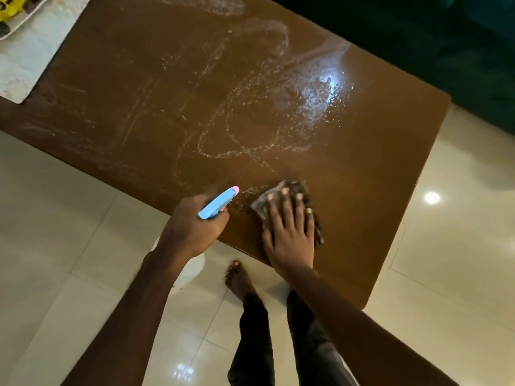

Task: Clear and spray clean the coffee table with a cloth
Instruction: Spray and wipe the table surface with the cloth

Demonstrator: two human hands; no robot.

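The brown coffee table fills the upper view, streaked with wet spray and foam trails. My left hand grips a spray bottle whose blue head with a pink tip points over the table's near edge; the white bottle body hangs below the hand. My right hand lies flat with straight fingers, pressing a dark patterned cloth onto the table near its front edge.
A white mat lies on the table's far left corner, carrying a tray with a yellow object. A dark sofa stands beyond the table. Glossy tiled floor surrounds it; my bare foot stands by the front edge.
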